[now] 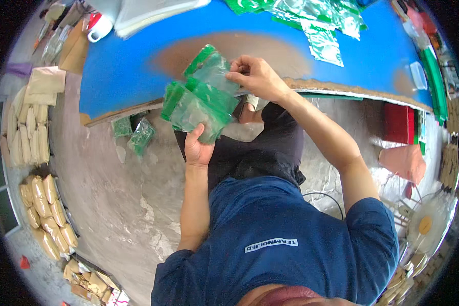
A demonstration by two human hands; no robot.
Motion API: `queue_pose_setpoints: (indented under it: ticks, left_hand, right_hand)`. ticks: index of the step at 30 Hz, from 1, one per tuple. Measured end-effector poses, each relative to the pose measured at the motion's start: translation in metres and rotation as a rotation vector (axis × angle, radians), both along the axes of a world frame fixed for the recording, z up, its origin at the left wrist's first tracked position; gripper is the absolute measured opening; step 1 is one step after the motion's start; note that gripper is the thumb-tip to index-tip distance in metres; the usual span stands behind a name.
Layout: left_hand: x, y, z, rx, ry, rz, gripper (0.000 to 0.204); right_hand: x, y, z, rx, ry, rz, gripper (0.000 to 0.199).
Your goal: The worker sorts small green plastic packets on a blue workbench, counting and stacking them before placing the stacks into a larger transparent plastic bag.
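My left hand [199, 146] is closed on a fanned stack of clear plastic bags [196, 109] with green printed parts, held in front of the table's near edge. The thumb lies on top of the stack; the other fingers are hidden beneath it. My right hand [254, 76] pinches the right edge of the uppermost bag [212, 71], which reaches out over the tabletop. How many bags are in the stack I cannot tell. More green and clear bags [324, 43] lie in a pile at the table's far right side.
The blue table [122, 81] has worn brown patches. A white mug [100, 28] and clear plastic sheets [148, 15] sit at its far left. Green packets [140, 136] lie on the floor. Filled bags [48, 209] line the left; a fan [427, 224] stands right.
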State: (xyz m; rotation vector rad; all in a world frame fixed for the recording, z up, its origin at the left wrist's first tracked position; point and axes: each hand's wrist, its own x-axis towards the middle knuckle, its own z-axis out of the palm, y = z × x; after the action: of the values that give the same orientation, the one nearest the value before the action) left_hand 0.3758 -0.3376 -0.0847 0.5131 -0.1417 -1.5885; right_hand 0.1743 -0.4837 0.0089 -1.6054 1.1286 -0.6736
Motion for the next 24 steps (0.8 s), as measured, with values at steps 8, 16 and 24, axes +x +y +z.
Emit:
queue_pose_setpoints:
  ticks: [8,16,24]
  left_hand:
    - [0.001,0.005,-0.010,-0.007,-0.013,-0.060,0.062]
    - [0.009,0.009,-0.017,0.009,0.073,-0.092,0.059]
    - [0.022,0.012,-0.005,-0.068,0.094,-0.192,0.063]
  right_hand:
    - [-0.010,0.017,0.001,0.028,-0.193,-0.043,0.025]
    - [-0.059,0.021,-0.009,0.150,-0.494,-0.326,0.039]
    - [-0.157,0.071,-0.061,0.581,-0.618,0.077,0.025]
